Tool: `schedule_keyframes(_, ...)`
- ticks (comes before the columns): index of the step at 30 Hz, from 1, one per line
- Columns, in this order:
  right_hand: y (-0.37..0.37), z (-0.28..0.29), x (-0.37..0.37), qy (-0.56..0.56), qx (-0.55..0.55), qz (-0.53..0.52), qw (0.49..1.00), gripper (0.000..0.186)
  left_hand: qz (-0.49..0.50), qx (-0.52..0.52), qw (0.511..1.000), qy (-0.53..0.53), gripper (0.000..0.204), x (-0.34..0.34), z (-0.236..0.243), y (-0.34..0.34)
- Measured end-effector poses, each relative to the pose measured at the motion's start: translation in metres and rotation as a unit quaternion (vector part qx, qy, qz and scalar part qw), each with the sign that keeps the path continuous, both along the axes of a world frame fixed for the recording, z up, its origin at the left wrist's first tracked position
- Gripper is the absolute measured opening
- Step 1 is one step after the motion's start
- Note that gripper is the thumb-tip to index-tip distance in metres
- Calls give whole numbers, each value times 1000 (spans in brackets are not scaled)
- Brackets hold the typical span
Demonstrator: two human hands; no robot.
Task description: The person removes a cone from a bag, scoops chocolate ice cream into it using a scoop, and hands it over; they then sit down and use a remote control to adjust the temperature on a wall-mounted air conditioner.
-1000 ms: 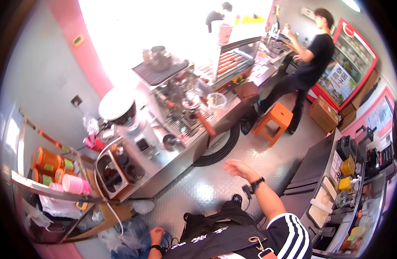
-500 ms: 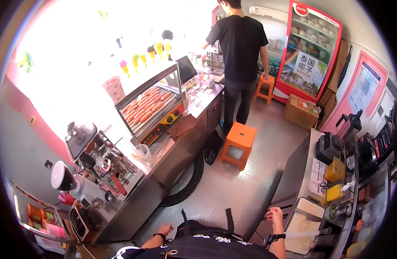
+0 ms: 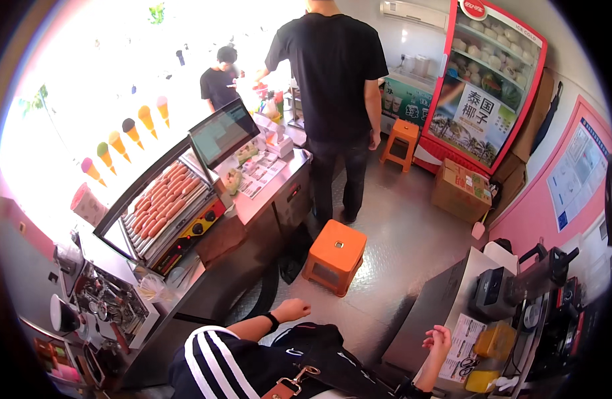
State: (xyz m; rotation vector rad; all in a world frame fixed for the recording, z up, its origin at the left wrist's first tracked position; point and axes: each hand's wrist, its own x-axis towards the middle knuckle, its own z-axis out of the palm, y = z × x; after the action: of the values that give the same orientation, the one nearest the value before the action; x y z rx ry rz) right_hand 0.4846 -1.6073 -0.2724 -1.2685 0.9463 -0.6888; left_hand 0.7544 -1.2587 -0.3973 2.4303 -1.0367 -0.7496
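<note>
Our left hand [image 3: 291,310], nearest the orange stool [image 3: 336,247] on the floor [image 3: 412,233] and apart from it, has its fingers loosely curled (how far they close, we cannot tell). Our right hand [image 3: 439,338], fingers apart and seemingly empty, hangs by the printed sheet [image 3: 464,336] and scissors [image 3: 467,367] on the counter [image 3: 458,292]. Between counter and stool, we do best with elbows tucked and fingertips clear of the scissors.

An orange plastic stool [image 3: 336,256] stands upright (small hole mid-seat); a white printed sheet [image 3: 465,334] lies on the surface [image 3: 477,271].
</note>
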Motion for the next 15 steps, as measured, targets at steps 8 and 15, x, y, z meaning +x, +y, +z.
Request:
schedule_keyframes(8,-160,39,104,-53,-50,-16,997,10,-106,-258,960,18,30,150,63,-343)
schedule_keyframes(15,-321,47,238,-130,-25,35,991,11,94,-216,970,62,33,247,-27,-375)
